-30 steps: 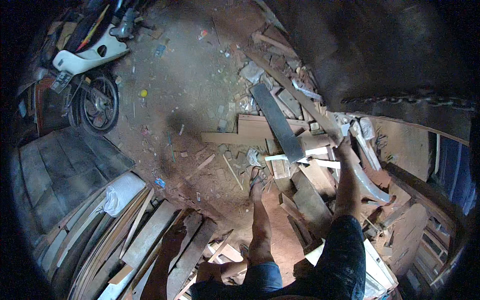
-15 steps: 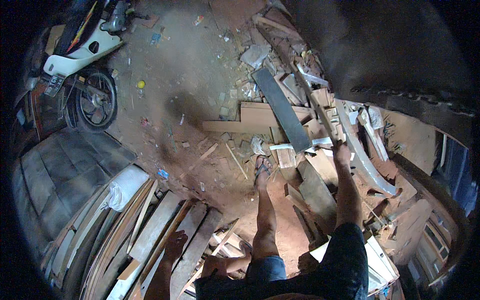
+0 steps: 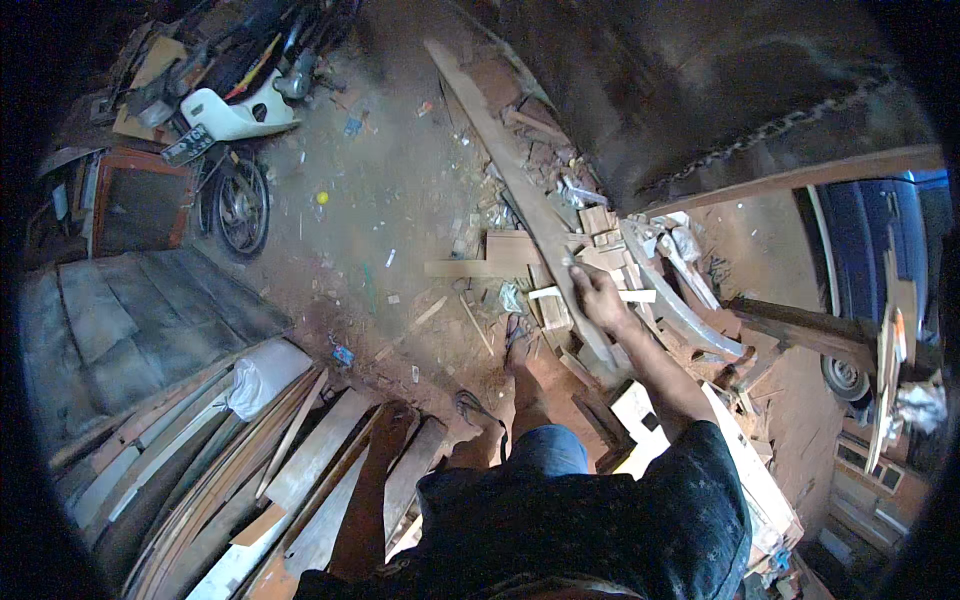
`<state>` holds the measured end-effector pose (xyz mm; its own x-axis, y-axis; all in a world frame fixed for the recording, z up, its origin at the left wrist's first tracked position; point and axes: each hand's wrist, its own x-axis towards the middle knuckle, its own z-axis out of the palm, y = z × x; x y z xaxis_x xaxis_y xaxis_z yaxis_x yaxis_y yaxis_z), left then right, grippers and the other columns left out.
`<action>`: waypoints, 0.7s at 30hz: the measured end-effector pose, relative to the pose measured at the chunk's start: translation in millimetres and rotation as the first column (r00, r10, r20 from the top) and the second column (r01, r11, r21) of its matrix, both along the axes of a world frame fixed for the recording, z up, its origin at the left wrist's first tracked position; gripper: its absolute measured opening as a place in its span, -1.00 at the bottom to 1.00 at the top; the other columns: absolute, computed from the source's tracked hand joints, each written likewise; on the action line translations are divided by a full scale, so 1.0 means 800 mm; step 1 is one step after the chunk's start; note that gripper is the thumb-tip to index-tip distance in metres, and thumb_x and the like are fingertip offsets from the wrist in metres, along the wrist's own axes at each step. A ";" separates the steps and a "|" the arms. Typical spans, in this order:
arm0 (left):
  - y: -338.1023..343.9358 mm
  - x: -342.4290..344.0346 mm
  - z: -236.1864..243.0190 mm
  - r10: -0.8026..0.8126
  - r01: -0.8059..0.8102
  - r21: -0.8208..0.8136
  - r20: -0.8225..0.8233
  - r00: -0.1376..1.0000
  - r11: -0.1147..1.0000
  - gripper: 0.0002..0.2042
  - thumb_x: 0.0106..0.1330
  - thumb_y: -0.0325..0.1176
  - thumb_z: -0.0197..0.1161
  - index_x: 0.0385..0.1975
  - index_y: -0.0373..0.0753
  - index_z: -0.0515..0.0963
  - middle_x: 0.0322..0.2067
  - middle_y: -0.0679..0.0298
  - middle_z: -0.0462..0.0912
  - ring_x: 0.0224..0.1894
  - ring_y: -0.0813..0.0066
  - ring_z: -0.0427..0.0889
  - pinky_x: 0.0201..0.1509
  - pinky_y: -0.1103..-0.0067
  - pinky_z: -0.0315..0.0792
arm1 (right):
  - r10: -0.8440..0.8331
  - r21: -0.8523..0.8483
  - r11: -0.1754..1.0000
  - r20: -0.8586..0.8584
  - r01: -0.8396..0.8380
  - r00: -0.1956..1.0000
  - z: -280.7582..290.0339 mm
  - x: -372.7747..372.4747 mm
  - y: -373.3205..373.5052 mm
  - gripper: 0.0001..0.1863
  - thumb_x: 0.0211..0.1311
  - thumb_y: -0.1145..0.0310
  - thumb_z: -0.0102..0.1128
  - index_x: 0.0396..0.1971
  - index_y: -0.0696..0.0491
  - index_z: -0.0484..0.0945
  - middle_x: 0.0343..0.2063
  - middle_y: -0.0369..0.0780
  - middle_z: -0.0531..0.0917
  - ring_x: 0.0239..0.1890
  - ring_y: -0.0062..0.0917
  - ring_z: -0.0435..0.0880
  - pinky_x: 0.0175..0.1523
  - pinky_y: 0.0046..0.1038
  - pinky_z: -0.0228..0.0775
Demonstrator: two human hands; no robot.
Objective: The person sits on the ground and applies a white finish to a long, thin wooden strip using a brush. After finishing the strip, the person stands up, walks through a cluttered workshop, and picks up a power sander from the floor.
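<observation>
My right hand (image 3: 598,297) is closed around the edge of a long brown wooden plank (image 3: 500,155), with the thumb over its top face. The plank slants from the far middle down to near my right leg, above a heap of wood offcuts (image 3: 603,235). Beneath it, a pale wide board (image 3: 508,246) lies on the dirt floor. My left hand (image 3: 393,422) reaches down to a stack of long boards (image 3: 325,445) at the near left and rests at their ends. Its fingers are too dark to make out.
At the far left stands a motorcycle (image 3: 235,115), with a small yellow ball (image 3: 322,198) on the floor near it. A white sack (image 3: 268,375) lies on the boards. A curved grey strip (image 3: 690,315) lies in the heap at right. A dark sheet (image 3: 150,310) spreads at left.
My right hand has moved left with the plank, which has turned from its narrow edge to show its wide face. My left hand has moved forward along the stacked boards. The view has shifted.
</observation>
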<state>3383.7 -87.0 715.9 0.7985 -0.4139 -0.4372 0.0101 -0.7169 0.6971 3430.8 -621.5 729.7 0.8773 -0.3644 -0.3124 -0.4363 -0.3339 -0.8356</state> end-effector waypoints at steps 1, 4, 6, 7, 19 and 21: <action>0.008 -0.008 0.007 -0.025 0.026 -0.027 0.032 0.999 0.999 -0.74 0.35 -0.34 0.22 -0.05 -0.35 0.51 -0.15 0.05 0.65 -0.07 0.21 0.63 0.08 0.39 0.47 | 0.033 0.046 0.998 0.029 -0.035 0.999 0.043 0.000 0.026 -0.57 0.44 0.11 0.03 -0.13 0.22 0.62 -0.40 -0.01 0.68 -0.28 -0.41 0.63 -0.08 -0.32 0.44; -0.004 0.014 0.054 0.137 -0.141 -0.196 -0.037 0.990 0.970 -0.72 0.37 -0.31 0.22 -0.05 -0.36 0.52 -0.16 0.11 0.66 -0.10 0.31 0.64 0.07 0.45 0.47 | 0.024 0.045 0.998 0.283 -0.038 0.959 0.147 -0.009 0.110 -0.63 0.39 0.17 0.07 -0.10 0.20 0.60 -0.46 -0.08 0.66 -0.34 -0.48 0.60 -0.14 -0.37 0.44; -0.016 0.023 0.105 0.209 -0.205 -0.203 0.000 0.978 0.958 -0.70 0.41 -0.29 0.20 0.00 -0.35 0.52 -0.18 0.20 0.67 -0.07 0.47 0.62 0.05 0.53 0.47 | 0.115 -0.074 0.992 0.251 -0.100 0.961 0.232 -0.031 0.170 -0.63 0.33 0.21 0.15 -0.02 0.18 0.54 -0.40 -0.01 0.65 -0.30 -0.37 0.64 -0.13 -0.34 0.44; -0.025 0.039 0.130 0.261 -0.283 -0.303 -0.112 0.959 0.910 -0.67 0.41 -0.27 0.19 0.05 -0.35 0.50 -0.12 0.18 0.65 -0.02 0.46 0.61 0.07 0.53 0.47 | 0.149 -0.154 0.981 0.224 -0.116 0.963 0.256 -0.041 0.196 -0.62 0.30 0.24 0.19 -0.01 0.18 0.52 -0.34 0.03 0.64 -0.27 -0.28 0.66 -0.11 -0.32 0.44; -0.083 0.118 0.359 0.210 -0.459 -0.883 -0.433 0.877 0.098 -0.46 0.51 0.01 -0.08 0.36 -0.13 0.10 0.10 0.10 0.49 -0.07 0.15 0.62 -0.01 0.20 0.58 | 0.285 -0.504 0.862 0.578 0.060 0.765 0.336 -0.180 0.398 -0.40 0.03 0.47 0.34 0.11 0.21 0.35 0.05 0.06 0.39 0.06 0.03 0.40 0.15 -0.11 0.31; -0.057 0.111 0.339 0.191 -0.468 -0.884 -0.455 0.870 0.023 -0.45 0.51 0.04 -0.11 0.39 -0.05 0.05 0.09 0.10 0.48 -0.06 0.12 0.60 0.04 0.15 0.54 | 0.282 -0.510 0.858 0.567 0.061 0.774 0.332 -0.190 0.395 -0.25 -0.03 0.30 0.45 0.16 0.23 0.30 0.02 0.08 0.43 0.05 0.04 0.44 0.12 -0.11 0.34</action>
<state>3472.2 -132.3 986.8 0.9573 -0.2855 -0.0456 0.2333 0.6697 0.7050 3278.7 -305.2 995.6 0.8538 -0.1995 0.4808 0.1685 -0.7681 -0.6178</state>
